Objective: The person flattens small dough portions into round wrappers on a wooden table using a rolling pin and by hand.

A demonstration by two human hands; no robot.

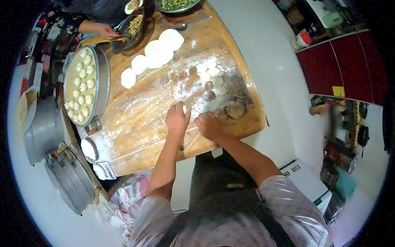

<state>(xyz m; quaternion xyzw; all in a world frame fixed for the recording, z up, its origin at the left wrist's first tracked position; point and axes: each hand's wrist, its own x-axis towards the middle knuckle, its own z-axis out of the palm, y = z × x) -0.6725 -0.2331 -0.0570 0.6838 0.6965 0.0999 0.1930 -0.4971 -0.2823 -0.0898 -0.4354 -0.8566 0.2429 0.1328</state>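
Note:
My left hand [177,117] is over the floured wooden table [135,107], its fingers closed around a small pale piece of dough [184,109]. Just right of it, my right hand [207,125] rests low at the board with its fingers curled; whether anything is under them is hidden. A thin stick lies on the wood below and between my hands. Beyond my hands sits a cluster of small round dough pieces [214,72] in scattered flour. Farther off, flat round wrappers [154,53] lie in an overlapping row.
A round steamer tray [103,82] of filled buns stands at the left. Beside it are a bowl of flour [88,149] and a small scale [105,170]. At the top, a co-worker's hand [106,31] is at a bowl of filling [135,26]; a green filling bowl [177,5] is nearby.

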